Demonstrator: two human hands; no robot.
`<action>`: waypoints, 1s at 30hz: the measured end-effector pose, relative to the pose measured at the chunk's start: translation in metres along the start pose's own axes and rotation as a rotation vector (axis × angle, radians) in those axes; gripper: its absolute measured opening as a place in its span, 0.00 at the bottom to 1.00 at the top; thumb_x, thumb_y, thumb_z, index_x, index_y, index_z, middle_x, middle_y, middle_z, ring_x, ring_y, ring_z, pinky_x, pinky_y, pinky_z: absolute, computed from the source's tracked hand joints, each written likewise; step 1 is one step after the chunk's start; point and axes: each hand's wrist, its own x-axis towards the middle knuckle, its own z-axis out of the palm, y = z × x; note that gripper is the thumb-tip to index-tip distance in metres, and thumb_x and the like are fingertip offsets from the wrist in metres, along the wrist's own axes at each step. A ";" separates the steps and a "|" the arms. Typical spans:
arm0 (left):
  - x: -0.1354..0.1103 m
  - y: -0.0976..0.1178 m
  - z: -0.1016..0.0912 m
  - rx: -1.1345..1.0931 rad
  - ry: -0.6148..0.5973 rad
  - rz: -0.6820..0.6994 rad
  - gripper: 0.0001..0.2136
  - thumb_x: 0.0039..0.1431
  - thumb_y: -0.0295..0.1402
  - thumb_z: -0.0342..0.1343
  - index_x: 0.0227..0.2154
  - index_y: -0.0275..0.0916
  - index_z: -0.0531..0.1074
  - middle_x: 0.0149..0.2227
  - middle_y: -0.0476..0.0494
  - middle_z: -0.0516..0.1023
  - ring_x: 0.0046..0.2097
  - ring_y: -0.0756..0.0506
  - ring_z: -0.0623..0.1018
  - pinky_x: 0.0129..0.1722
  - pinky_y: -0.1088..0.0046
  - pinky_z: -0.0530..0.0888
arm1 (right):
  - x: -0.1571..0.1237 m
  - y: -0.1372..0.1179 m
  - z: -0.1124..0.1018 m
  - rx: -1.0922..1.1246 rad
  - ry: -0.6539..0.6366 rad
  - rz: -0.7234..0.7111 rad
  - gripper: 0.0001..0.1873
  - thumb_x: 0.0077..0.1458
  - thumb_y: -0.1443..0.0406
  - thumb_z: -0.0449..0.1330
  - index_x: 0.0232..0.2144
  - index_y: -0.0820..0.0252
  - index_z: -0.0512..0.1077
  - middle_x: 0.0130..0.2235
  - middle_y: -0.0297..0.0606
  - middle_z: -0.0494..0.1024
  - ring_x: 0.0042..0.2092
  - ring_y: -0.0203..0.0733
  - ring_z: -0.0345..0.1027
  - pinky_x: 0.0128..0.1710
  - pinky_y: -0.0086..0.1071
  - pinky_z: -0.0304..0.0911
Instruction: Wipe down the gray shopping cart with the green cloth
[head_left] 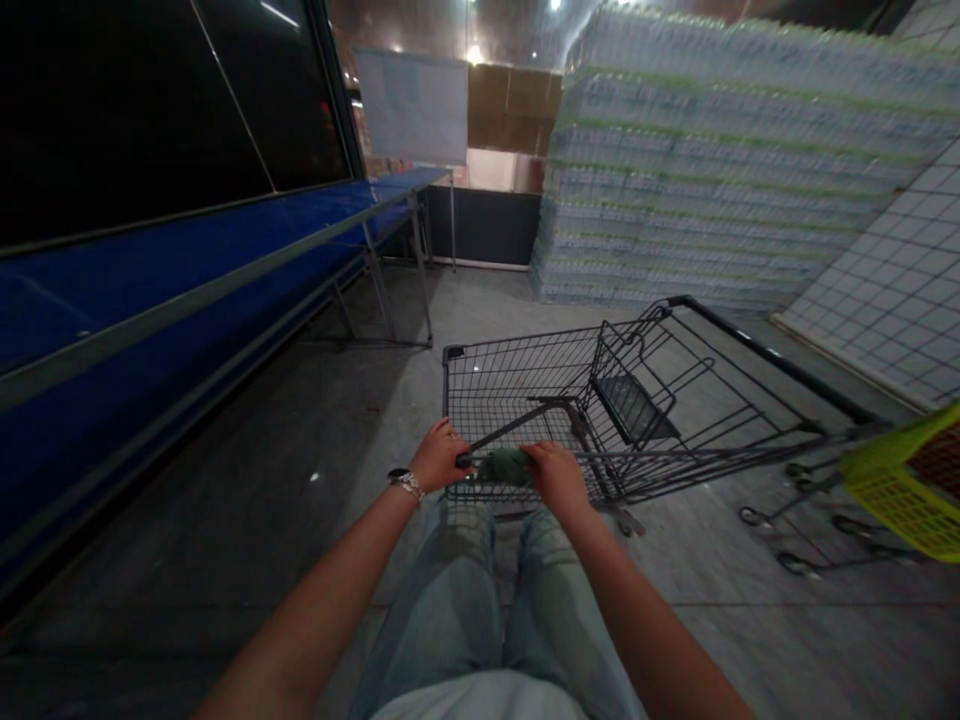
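Note:
A dark wire shopping cart (525,345) stands sideways in front of my legs, its handle end to the right. My left hand (439,458), with a watch and bracelet at the wrist, is closed around the dark corner of the cart's near rim. A crumpled green cloth (507,466) lies over that rim between my two hands. The fingers of my right hand (556,478) are closed on the cloth's right end, against the rim. Its fingertips are partly hidden. Inside the cart, the wire basket and a dark child-seat panel (634,408) show.
Along the left runs a blue counter (300,228) on a metal frame. Tall stacks of shrink-wrapped bottles (712,170) rise at the back right, by a white tiled wall (892,270). A yellow-green basket (900,490) on a wheeled frame stands at the right.

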 end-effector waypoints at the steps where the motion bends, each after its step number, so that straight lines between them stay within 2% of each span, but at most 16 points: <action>1: 0.000 0.000 0.000 -0.010 0.002 0.003 0.10 0.47 0.42 0.69 0.27 0.43 0.76 0.28 0.49 0.77 0.41 0.42 0.73 0.64 0.53 0.58 | -0.004 0.016 -0.006 -0.029 -0.002 0.024 0.17 0.58 0.68 0.59 0.50 0.53 0.77 0.46 0.42 0.80 0.48 0.46 0.70 0.47 0.36 0.62; 4: -0.001 -0.001 0.001 -0.022 0.007 -0.003 0.10 0.46 0.41 0.69 0.28 0.43 0.76 0.28 0.49 0.77 0.42 0.42 0.73 0.64 0.53 0.58 | -0.022 0.075 -0.023 -0.124 0.016 0.120 0.18 0.58 0.66 0.58 0.50 0.54 0.76 0.48 0.43 0.80 0.49 0.46 0.72 0.46 0.36 0.63; 8: 0.000 -0.002 0.002 -0.042 0.017 -0.013 0.10 0.46 0.41 0.69 0.29 0.44 0.77 0.29 0.50 0.78 0.42 0.42 0.73 0.64 0.53 0.57 | -0.053 0.170 -0.045 -0.279 0.049 0.262 0.21 0.57 0.66 0.56 0.52 0.54 0.76 0.51 0.43 0.79 0.50 0.48 0.73 0.48 0.39 0.64; 12: 0.000 -0.002 0.001 -0.078 0.006 -0.020 0.10 0.47 0.39 0.69 0.31 0.45 0.77 0.31 0.50 0.80 0.43 0.42 0.73 0.65 0.51 0.55 | -0.076 0.260 -0.073 -0.395 0.001 0.385 0.27 0.52 0.67 0.59 0.55 0.53 0.73 0.55 0.47 0.77 0.54 0.53 0.71 0.55 0.48 0.60; 15: 0.001 -0.001 -0.001 -0.087 0.000 -0.026 0.10 0.47 0.39 0.69 0.32 0.45 0.78 0.33 0.50 0.81 0.44 0.42 0.73 0.65 0.51 0.55 | -0.083 0.299 -0.087 -0.427 -0.072 0.495 0.26 0.51 0.65 0.61 0.54 0.54 0.73 0.54 0.51 0.77 0.60 0.59 0.65 0.58 0.56 0.55; 17: 0.001 -0.001 -0.001 -0.085 -0.006 -0.031 0.10 0.47 0.38 0.69 0.33 0.45 0.78 0.33 0.50 0.81 0.44 0.42 0.73 0.65 0.52 0.55 | -0.083 0.302 -0.088 -0.459 -0.066 0.509 0.24 0.52 0.64 0.60 0.53 0.58 0.73 0.53 0.55 0.76 0.62 0.62 0.61 0.57 0.58 0.53; 19: 0.002 0.000 -0.001 -0.078 -0.010 -0.036 0.10 0.47 0.38 0.69 0.33 0.45 0.78 0.33 0.50 0.81 0.44 0.42 0.72 0.64 0.51 0.55 | -0.077 0.283 -0.078 -0.502 -0.017 0.458 0.21 0.54 0.65 0.58 0.51 0.64 0.72 0.52 0.57 0.76 0.62 0.63 0.59 0.58 0.55 0.54; 21: 0.002 0.000 -0.001 -0.071 -0.011 -0.041 0.10 0.47 0.38 0.68 0.33 0.46 0.78 0.33 0.50 0.81 0.44 0.42 0.72 0.64 0.51 0.55 | -0.065 0.239 -0.059 -0.508 0.029 0.370 0.18 0.54 0.68 0.57 0.47 0.66 0.72 0.50 0.58 0.75 0.61 0.61 0.61 0.58 0.51 0.55; 22: 0.002 0.000 0.000 -0.070 -0.015 -0.044 0.10 0.47 0.38 0.68 0.33 0.46 0.78 0.33 0.50 0.81 0.44 0.42 0.72 0.64 0.51 0.55 | -0.058 0.208 -0.046 -0.482 0.044 0.322 0.16 0.52 0.69 0.58 0.45 0.66 0.72 0.50 0.57 0.75 0.59 0.59 0.62 0.59 0.49 0.55; 24: 0.002 0.000 0.001 -0.077 -0.024 -0.050 0.11 0.47 0.38 0.68 0.35 0.47 0.78 0.34 0.50 0.81 0.44 0.41 0.73 0.65 0.50 0.54 | -0.039 0.130 -0.014 -0.375 0.085 0.226 0.18 0.51 0.69 0.61 0.46 0.64 0.71 0.48 0.54 0.75 0.55 0.57 0.65 0.59 0.48 0.56; 26: 0.002 -0.001 0.001 -0.084 -0.033 -0.051 0.18 0.47 0.37 0.68 0.43 0.48 0.77 0.39 0.49 0.81 0.47 0.41 0.73 0.65 0.50 0.54 | -0.019 0.039 0.020 -0.230 0.129 0.087 0.22 0.51 0.68 0.62 0.49 0.62 0.69 0.46 0.52 0.75 0.54 0.57 0.65 0.62 0.52 0.52; 28: 0.000 -0.002 -0.001 -0.076 -0.037 -0.041 0.27 0.48 0.35 0.67 0.54 0.48 0.72 0.46 0.46 0.80 0.50 0.41 0.73 0.66 0.52 0.54 | -0.002 -0.045 0.046 -0.096 0.150 -0.054 0.28 0.51 0.65 0.63 0.55 0.60 0.65 0.50 0.50 0.74 0.55 0.57 0.64 0.63 0.54 0.51; 30: -0.001 -0.003 -0.004 -0.062 -0.048 -0.031 0.32 0.50 0.31 0.65 0.60 0.46 0.67 0.50 0.44 0.78 0.52 0.42 0.73 0.66 0.55 0.54 | 0.009 -0.101 0.059 -0.015 0.157 -0.100 0.33 0.51 0.63 0.64 0.59 0.63 0.62 0.55 0.54 0.71 0.58 0.58 0.61 0.63 0.52 0.51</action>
